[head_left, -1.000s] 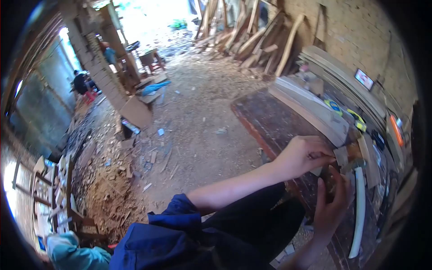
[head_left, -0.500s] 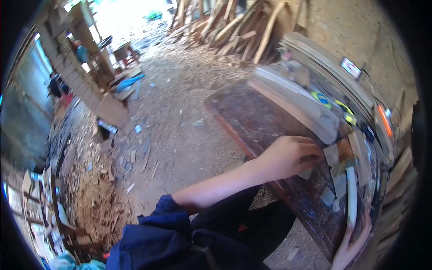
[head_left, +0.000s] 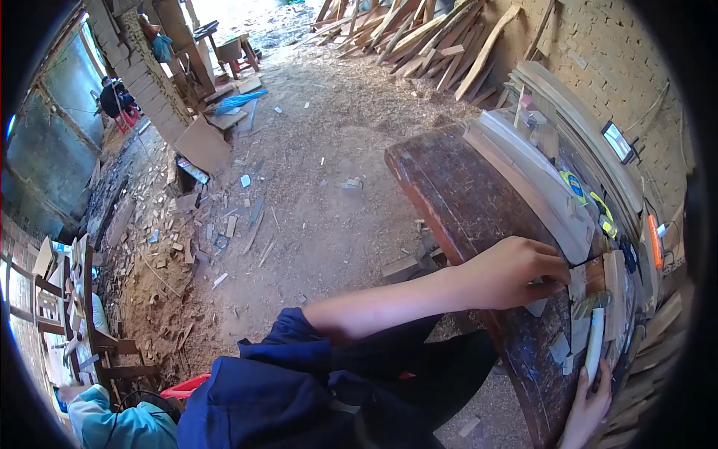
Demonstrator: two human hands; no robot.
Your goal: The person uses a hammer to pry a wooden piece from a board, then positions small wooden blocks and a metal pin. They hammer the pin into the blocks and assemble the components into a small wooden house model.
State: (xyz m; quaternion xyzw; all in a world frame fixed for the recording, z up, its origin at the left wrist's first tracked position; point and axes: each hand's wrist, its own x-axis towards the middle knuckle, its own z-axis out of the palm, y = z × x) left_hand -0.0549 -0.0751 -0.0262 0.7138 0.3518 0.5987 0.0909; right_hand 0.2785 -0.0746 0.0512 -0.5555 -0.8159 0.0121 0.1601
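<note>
My left hand (head_left: 527,275) is over the dark red wooden table (head_left: 434,179), its fingers curled together beside small wood blocks; what they hold, if anything, is hidden. At the table's lower right, my right hand (head_left: 589,404) has its fingers round the lower end of a long white object (head_left: 595,344). The upper end of that object points toward a brownish block (head_left: 594,275) near my left fingertips. Small pale pieces (head_left: 559,348) lie on the table between my hands.
Curved boards (head_left: 523,176), a tape measure (head_left: 573,184) and an orange power strip (head_left: 656,241) lie beyond my left hand. A lit phone (head_left: 617,142) stands by the brick wall. Planks (head_left: 486,52) lean behind. A person (head_left: 114,97) sits far left.
The view has shifted, so the table and both hands sit further right in it. My right fingers now wrap closer round the white object's lower end. My left hand stays curled by the blocks.
</note>
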